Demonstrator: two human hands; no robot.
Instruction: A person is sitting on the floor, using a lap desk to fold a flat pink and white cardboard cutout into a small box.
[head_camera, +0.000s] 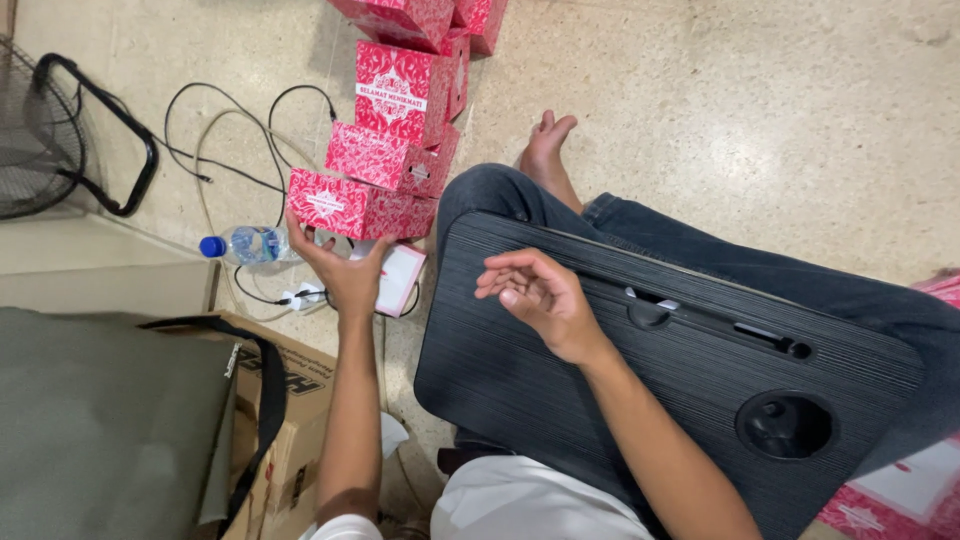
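On the floor, box stack (400, 110): top cut off, contents hidden.
Left hand (345, 270): fingers spread under lowest red box (355, 205).
Right hand (540, 295): fingers loosely curled, empty, over lap tray (560, 400).

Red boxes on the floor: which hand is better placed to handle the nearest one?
Left. The left hand already touches the nearest red box; the right hand hovers empty over the black lap tray.

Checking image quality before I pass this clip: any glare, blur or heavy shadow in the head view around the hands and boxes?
Head view: sharp overall; left hand under the red box and right hand over the black lap tray show no motion blur. Soft glare on the floor at upper right. Shadows are mild; wide-angle bending at the edges.
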